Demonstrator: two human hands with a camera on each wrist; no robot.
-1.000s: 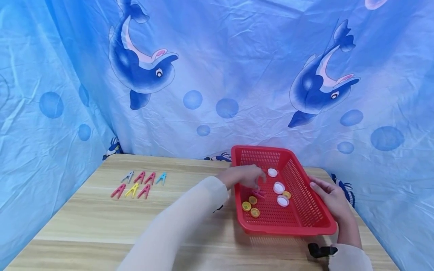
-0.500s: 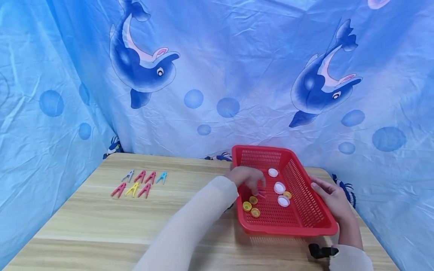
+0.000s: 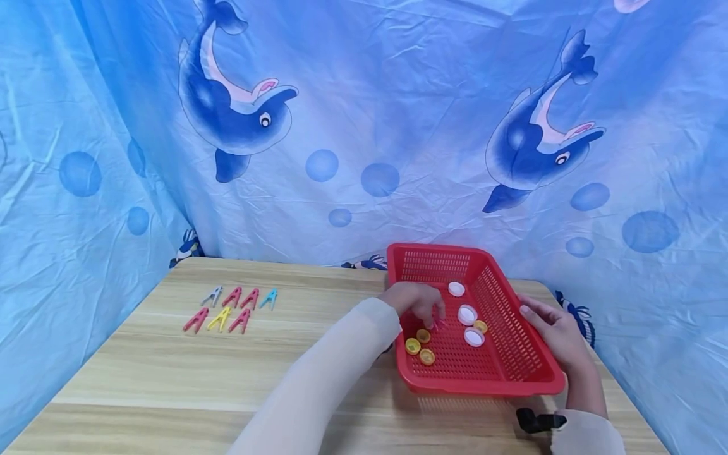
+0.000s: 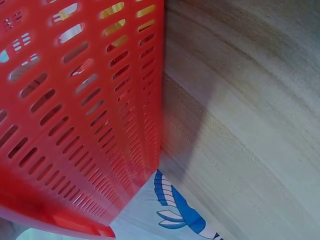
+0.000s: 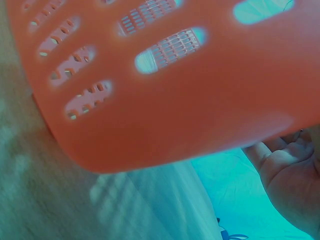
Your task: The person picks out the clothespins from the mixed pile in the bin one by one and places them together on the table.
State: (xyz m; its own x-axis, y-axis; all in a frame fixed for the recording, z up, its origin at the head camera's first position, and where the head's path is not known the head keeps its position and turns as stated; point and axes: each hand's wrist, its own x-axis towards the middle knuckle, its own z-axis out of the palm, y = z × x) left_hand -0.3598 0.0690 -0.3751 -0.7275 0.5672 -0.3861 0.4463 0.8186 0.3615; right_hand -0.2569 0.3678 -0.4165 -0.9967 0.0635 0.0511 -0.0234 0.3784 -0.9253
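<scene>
A red plastic basket (image 3: 483, 387) sits on the right part of the table. My left hand (image 3: 418, 300) reaches over its left wall, with the fingertips pinching a pink clothespin (image 3: 440, 325) near the basket floor; the fingers partly cover it. On the basket's right side, my right hand (image 3: 560, 332) grips the rim, thumb on top. The right wrist view has part of the right hand (image 5: 292, 175) at the basket's edge. Yellow caps (image 3: 427, 357) and white caps (image 3: 474, 337) lie inside the basket. The left wrist view shows mainly the slotted basket wall (image 4: 80, 125).
On the left of the wooden table (image 3: 170, 379), several clothespins lie in two rows, among them a grey one (image 3: 213, 296), a yellow one (image 3: 219, 319) and a blue one (image 3: 270, 299). A blue dolphin-print curtain (image 3: 341, 126) surrounds the table's back and sides.
My left hand has moved a little right and down inside the basket, its fingertips closing on the pink clothespin. The right hand keeps its grip on the rim.
</scene>
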